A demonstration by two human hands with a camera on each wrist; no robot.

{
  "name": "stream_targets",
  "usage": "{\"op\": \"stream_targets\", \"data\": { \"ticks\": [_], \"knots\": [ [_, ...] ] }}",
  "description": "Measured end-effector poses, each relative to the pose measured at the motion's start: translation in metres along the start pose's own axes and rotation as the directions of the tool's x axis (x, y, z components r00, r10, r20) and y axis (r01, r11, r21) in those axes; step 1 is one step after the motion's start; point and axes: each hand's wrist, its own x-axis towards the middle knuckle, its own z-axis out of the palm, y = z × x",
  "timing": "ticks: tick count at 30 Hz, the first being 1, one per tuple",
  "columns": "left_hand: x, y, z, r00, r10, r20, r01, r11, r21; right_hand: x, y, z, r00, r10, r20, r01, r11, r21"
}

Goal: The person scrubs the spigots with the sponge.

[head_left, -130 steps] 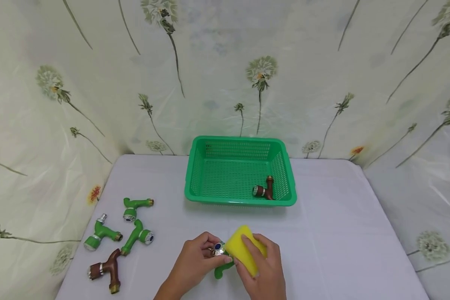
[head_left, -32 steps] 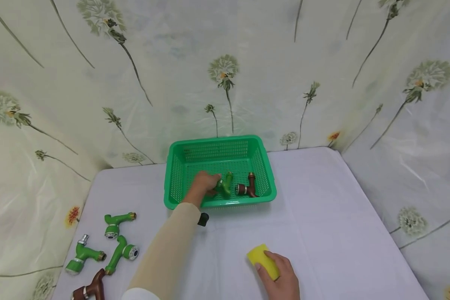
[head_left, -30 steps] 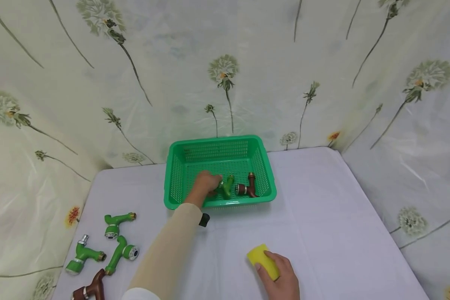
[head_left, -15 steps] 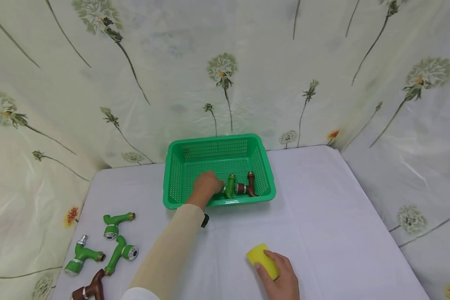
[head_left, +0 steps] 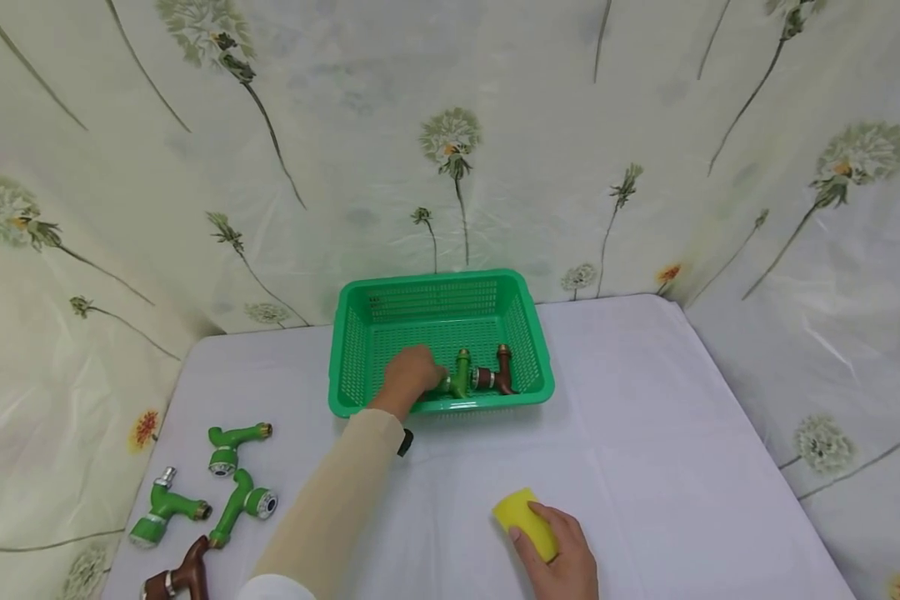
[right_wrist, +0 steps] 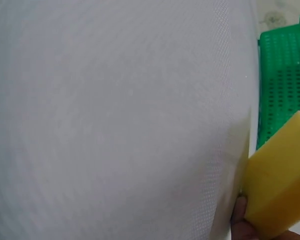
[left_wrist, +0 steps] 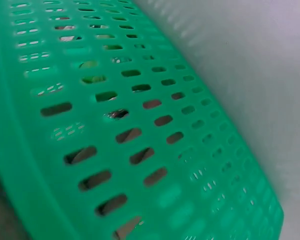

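In the head view my left hand (head_left: 412,372) reaches into the green plastic basket (head_left: 442,282) and grips the knob end of a green faucet (head_left: 461,373); most of its fingers are hidden behind the hand's back. To the right of that faucet, inside the same basket, lies a brown faucet (head_left: 504,368). Near the front of the table my right hand (head_left: 567,557) holds a yellow sponge (head_left: 527,518) between thumb and fingers. The left wrist view is filled by the slotted basket wall (left_wrist: 155,120), and bits of hand and faucet show through its slots.
At the table's left lie three more green faucets, one near the back (head_left: 228,443), one with a chrome spout tip (head_left: 163,510) and one beside it (head_left: 234,507). Another brown faucet (head_left: 183,575) is cut off at the bottom edge. A flower-printed sheet (head_left: 360,167) hangs behind the white-covered table (head_left: 645,433).
Since 4.3 s ago the left hand has brought the green faucet from the table into the basket. Within the last second that faucet has shifted slightly right, towards the brown one. The right hand keeps the sponge.
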Motion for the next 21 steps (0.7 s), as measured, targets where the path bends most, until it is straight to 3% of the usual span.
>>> {"op": "stream_targets", "data": {
  "ticks": [4, 9, 12, 15, 18, 21],
  "knots": [
    [-0.007, -0.006, -0.009, 1.000, 0.022, -0.007, -0.022, 0.999, -0.026, 0.000, 0.000, 0.002, 1.000, -0.019, -0.011, 0.019, 1.000, -0.011],
    [-0.033, -0.011, -0.040, 0.981, 0.076, -0.177, -0.094, 0.991, -0.099, 0.000, 0.000, 0.003, 0.999, -0.020, -0.028, 0.019, 1.000, -0.017],
    [-0.059, -0.020, -0.062, 0.957, 0.105, -0.271, -0.157, 0.971, -0.178, 0.000, 0.000, 0.005, 1.000, -0.015, -0.021, 0.014, 1.000, -0.021],
    [-0.088, -0.036, -0.075, 0.921, 0.137, -0.366, -0.229, 0.948, -0.222, 0.000, -0.001, 0.006, 1.000, -0.010, -0.015, 0.009, 0.999, -0.032],
    [-0.116, -0.054, -0.079, 0.883, 0.154, -0.444, -0.273, 0.937, -0.218, 0.000, -0.003, 0.007, 1.000, -0.009, -0.016, 0.008, 0.999, -0.039],
    [-0.140, -0.071, -0.076, 0.845, 0.157, -0.511, -0.277, 0.946, -0.168, 0.000, -0.005, 0.008, 1.000, -0.008, -0.014, 0.007, 0.999, -0.041]
  ]
}}
